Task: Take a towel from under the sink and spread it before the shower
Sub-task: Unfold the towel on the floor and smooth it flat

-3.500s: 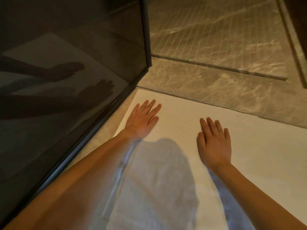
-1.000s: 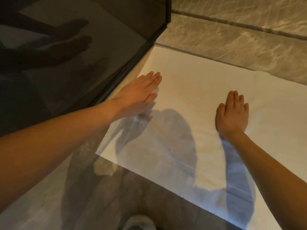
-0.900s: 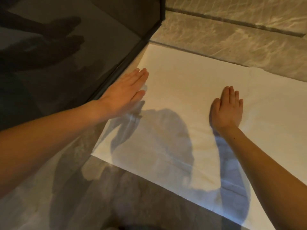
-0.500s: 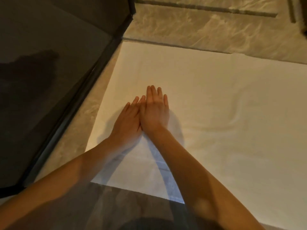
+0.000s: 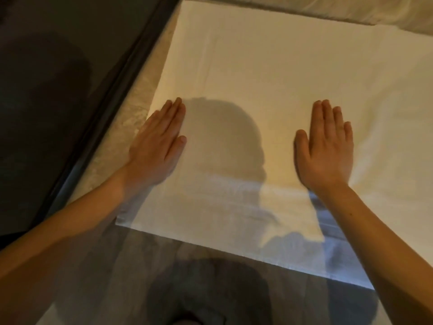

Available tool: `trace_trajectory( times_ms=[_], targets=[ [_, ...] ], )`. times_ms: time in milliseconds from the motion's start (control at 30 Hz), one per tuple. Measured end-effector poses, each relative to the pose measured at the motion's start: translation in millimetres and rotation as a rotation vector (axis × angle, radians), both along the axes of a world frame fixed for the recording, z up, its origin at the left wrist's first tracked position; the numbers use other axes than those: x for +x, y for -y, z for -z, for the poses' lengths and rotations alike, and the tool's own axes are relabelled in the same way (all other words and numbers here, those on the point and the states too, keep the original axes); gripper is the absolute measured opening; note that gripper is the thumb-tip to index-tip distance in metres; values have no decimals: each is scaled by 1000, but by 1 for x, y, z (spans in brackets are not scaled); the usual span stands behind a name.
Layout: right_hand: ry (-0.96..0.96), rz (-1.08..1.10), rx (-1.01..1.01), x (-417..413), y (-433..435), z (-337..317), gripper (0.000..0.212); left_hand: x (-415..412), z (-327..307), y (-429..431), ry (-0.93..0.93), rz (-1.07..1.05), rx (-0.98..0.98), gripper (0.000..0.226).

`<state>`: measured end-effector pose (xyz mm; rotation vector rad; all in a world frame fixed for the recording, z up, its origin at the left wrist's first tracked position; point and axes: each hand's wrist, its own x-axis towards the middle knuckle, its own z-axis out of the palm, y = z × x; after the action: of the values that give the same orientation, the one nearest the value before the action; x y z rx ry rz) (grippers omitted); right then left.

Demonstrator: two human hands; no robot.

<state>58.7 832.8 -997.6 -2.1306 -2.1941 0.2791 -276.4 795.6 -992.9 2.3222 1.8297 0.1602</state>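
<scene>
A white towel (image 5: pixel 257 66) lies spread flat on the floor (image 5: pixel 112 277), with its left edge running near the dark frame (image 5: pixel 124 78) of the shower glass (image 5: pixel 46 102). A narrow strip of pale stone floor shows between that edge and the frame. The towel's far edge reaches a lighter stone band (image 5: pixel 328 8) at the top of the view, and its near edge runs across the lower part of the view.

The left hand (image 5: pixel 155 148) rests palm down at the towel's left edge. Its fingers (image 5: pixel 173 113) are straight and pressed together, and its thumb lies close alongside. The right hand (image 5: pixel 325 151) rests palm down well apart from it, farther right on the towel. Its fingers (image 5: pixel 325 116) are also straight and close together, with the thumb set a little apart. Neither hand grips the cloth. Both forearms are bare and reach in from the bottom corners.

A shadow (image 5: pixel 222 141) of the person's head falls on the towel between the hands. Soft folds show in the cloth to the right of the right hand.
</scene>
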Motion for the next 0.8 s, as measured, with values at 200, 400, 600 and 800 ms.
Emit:
trace_trajectory(
  times_ms=[200, 400, 600, 800],
  targets=[
    [-10, 2, -16, -32, 2, -28, 69, 19, -16, 10, -72, 26, 17, 59],
    [-259, -156, -59, -170, 50, -22, 57, 41, -1, 53, -63, 37, -74, 57],
    [-143, -260, -39, -139, 73, 0, 60, 19, 0, 64, -73, 16, -73, 62],
    [-37, -141, -46, -39, 89, -1, 62, 18, -2, 65, -85, -26, -70, 66]
  ],
)
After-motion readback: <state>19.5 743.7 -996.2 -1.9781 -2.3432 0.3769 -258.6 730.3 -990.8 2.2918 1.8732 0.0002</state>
